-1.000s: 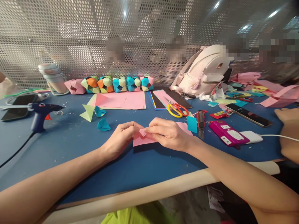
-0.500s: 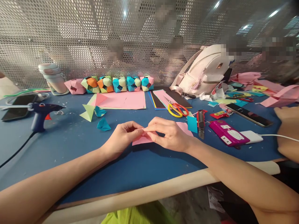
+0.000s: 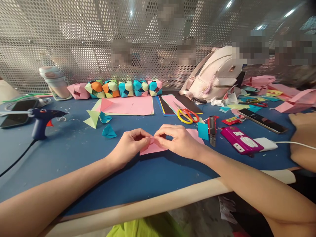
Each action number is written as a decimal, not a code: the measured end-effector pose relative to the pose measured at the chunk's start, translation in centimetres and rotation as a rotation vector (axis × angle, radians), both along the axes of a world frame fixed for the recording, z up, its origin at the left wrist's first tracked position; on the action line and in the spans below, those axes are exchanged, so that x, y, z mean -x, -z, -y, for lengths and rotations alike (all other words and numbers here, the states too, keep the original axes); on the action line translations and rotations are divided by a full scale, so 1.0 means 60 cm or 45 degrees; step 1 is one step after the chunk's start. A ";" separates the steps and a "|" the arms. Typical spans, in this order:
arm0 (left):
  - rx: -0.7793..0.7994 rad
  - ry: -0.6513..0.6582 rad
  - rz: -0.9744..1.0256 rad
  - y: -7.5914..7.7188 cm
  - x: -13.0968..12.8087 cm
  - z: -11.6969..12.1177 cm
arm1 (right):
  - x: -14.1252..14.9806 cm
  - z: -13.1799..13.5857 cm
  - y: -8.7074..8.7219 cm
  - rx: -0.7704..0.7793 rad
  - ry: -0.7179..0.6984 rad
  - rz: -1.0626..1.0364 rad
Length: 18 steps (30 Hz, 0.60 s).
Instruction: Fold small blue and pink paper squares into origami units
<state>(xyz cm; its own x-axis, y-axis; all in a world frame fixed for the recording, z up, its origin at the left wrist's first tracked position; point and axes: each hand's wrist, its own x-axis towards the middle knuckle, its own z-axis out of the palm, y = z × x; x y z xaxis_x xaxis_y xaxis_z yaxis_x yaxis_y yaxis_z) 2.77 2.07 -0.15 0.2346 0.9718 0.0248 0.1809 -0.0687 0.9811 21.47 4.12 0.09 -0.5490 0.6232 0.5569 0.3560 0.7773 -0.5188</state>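
Pink paper [image 3: 154, 148] pinched, table edge [image 3: 148, 207] near.

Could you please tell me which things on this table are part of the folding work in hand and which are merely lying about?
In hand:
- left hand and right hand, both pinching the pink paper

Lying about:
- scissors
- glue gun
- row of folded paper cubes
- pink sheets
- blue folded piece
- utility knife
- white backpack
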 end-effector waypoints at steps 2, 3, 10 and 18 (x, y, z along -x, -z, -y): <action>-0.009 -0.008 -0.012 -0.001 0.001 -0.001 | -0.001 -0.002 0.000 -0.013 -0.017 0.014; -0.014 -0.012 -0.024 -0.001 0.001 -0.001 | -0.002 -0.002 0.000 -0.019 -0.022 0.021; -0.048 0.037 -0.048 0.002 0.001 -0.002 | -0.006 -0.004 -0.002 -0.125 -0.080 0.099; -0.082 0.049 -0.067 0.001 0.001 0.004 | -0.005 -0.002 -0.001 -0.175 -0.128 0.098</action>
